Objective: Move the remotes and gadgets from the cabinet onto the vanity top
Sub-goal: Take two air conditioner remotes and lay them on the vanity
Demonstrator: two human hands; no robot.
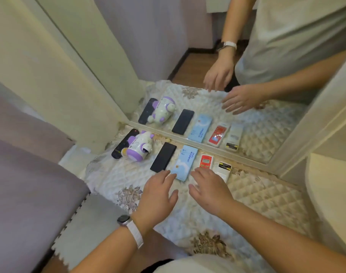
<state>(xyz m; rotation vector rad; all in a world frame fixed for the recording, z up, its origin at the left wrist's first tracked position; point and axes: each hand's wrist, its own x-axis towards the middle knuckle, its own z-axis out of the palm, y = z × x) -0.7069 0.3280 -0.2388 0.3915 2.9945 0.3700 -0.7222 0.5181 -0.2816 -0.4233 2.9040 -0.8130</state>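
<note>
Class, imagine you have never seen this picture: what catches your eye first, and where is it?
A purple and white toy stands out at the left of a row of gadgets on the quilted cover. Both hands, left hand and right hand, hover open near the blue packet. The mirror behind doubles everything.

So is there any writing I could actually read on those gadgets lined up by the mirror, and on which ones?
"24合1": on the light blue packet, the only part I can make out, and not sharply.
Remaining print on that packet: too blurred to read.
Red device: a screen and markings, too small to read.
Batteries in the white remote: label unreadable.
Black remote, black slab, purple toy: no legible text.
</note>
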